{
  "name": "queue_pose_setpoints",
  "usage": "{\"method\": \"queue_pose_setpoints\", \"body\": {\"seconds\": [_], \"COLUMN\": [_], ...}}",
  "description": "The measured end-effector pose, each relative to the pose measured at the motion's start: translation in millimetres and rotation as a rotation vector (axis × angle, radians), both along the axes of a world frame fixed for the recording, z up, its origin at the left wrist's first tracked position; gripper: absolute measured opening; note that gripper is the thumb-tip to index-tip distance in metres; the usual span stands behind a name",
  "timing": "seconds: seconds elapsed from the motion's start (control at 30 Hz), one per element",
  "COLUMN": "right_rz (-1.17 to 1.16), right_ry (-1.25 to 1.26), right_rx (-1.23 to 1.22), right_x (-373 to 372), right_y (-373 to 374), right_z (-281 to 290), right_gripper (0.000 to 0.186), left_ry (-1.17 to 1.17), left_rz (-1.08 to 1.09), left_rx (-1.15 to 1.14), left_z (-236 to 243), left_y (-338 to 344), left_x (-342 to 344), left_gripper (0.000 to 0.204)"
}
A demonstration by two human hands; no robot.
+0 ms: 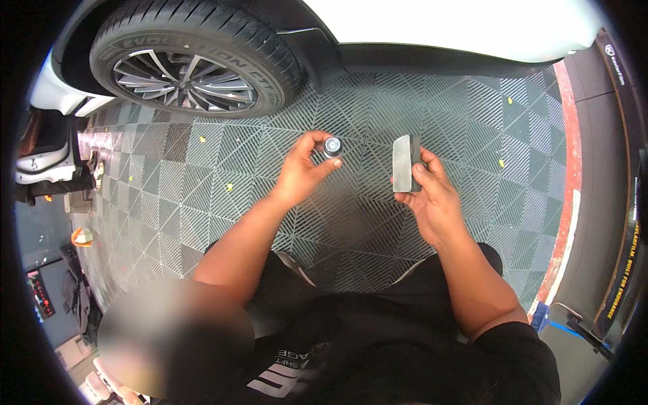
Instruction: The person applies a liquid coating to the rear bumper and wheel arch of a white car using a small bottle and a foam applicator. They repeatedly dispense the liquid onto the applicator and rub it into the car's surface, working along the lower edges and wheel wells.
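Between the thumb and fingers of my left hand (295,174) is a small round bottle (333,148), dark around its side with a pale, shiny top, seen end-on. My right hand (437,199) grips a grey applicator block (403,164) with a light, flat face and a darker backing; the thumb lies on the backing and the fingers wrap behind. The two held things are a short way apart, in front of my body and above the floor. Both forearms are bare.
A car wheel (185,81) with a black tyre is ahead on the left, under white bodywork (439,23). Grey ribbed tiles (364,223) cover the floor, with small yellow-green bits scattered on them. At right runs a red border strip (557,250) beside a dark grey surface.
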State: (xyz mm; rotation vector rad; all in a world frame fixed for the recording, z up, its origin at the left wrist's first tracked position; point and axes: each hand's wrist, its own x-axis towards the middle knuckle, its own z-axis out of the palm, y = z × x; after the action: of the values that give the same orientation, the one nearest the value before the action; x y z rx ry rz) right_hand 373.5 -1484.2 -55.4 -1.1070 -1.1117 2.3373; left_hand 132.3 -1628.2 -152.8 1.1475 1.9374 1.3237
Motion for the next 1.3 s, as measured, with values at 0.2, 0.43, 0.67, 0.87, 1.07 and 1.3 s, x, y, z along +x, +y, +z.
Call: {"method": "queue_pose_setpoints", "body": {"seconds": [0.2, 0.43, 0.67, 0.87, 1.07, 1.3], "right_rz": [-0.047, -0.154, 0.237, 0.011, 0.265, 0.804], "right_ry": [0.091, 0.116, -0.593, -0.594, -1.266, -1.155], "right_rx": [-0.062, -0.169, -0.124, -0.351, 0.480, 0.966], "right_x": [21.5, 41.6, 45.2, 33.4, 77.4, 228.4], "right_y": [10.4, 51.9, 160.5, 143.4, 128.9, 120.9], "right_z": [6.6, -3.4, -180.4, -279.4, -309.9, -232.9], "right_gripper": [0.055, 0.042, 0.040, 0.051, 0.082, 0.038], "left_ry": [-0.085, 0.035, -0.011, 0.061, 0.198, 0.106], "left_rz": [-0.040, 0.137, 0.095, -0.069, -0.020, -0.060], "left_rx": [-0.155, -0.407, -0.641, -0.797, -0.939, -1.298], "left_z": [-31.7, -145.0, -176.5, -202.1, -170.3, -43.0], "left_y": [3.5, 12.2, 34.2, 16.7, 4.1, -89.9], "left_x": [21.7, 62.4, 120.4, 111.9, 106.1, 76.0], "left_gripper": [0.040, 0.041, 0.039, 0.037, 0.059, 0.069]}}
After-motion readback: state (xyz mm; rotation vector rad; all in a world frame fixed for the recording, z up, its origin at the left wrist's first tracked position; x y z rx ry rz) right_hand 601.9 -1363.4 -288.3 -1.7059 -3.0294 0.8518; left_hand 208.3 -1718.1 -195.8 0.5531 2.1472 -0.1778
